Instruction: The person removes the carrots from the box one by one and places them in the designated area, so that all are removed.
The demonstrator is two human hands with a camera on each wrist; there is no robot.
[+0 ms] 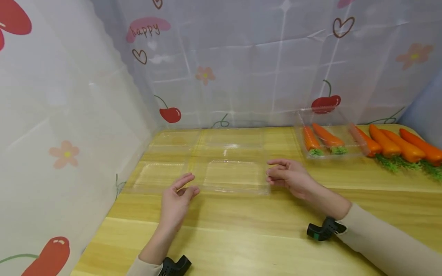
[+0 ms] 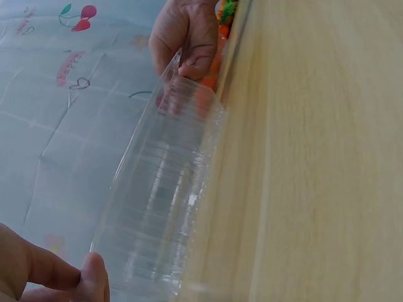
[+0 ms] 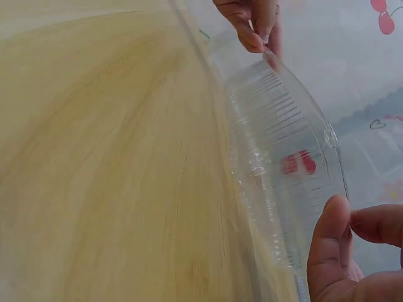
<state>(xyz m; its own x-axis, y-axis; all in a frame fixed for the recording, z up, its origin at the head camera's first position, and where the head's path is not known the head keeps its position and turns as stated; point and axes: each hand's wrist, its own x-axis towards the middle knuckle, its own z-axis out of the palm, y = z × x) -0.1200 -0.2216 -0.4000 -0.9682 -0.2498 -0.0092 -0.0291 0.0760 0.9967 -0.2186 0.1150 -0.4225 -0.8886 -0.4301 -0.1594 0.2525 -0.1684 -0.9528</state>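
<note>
A clear plastic box [image 1: 235, 177], with an open back half, lies across the middle of the wooden table in the head view. My left hand [image 1: 175, 201] pinches its rim near the front left between thumb and fingers. On the opposite side, my right hand [image 1: 291, 178] pinches the right edge. From the left wrist, the ribbed wall of the box [image 2: 151, 207] stretches between both hands close over the table. The right wrist view has my right thumb and fingers [image 3: 330, 239] on the rim, with the left hand [image 3: 255, 22] gripping the far corner.
Another clear box [image 1: 160, 174] lies directly left of the held one. At the back right, a clear box [image 1: 350, 149] contains carrots [image 1: 326, 136]. Several more carrots [image 1: 411, 147] with green tops lie right of it. A printed curtain [image 1: 241, 76] borders the table's back.
</note>
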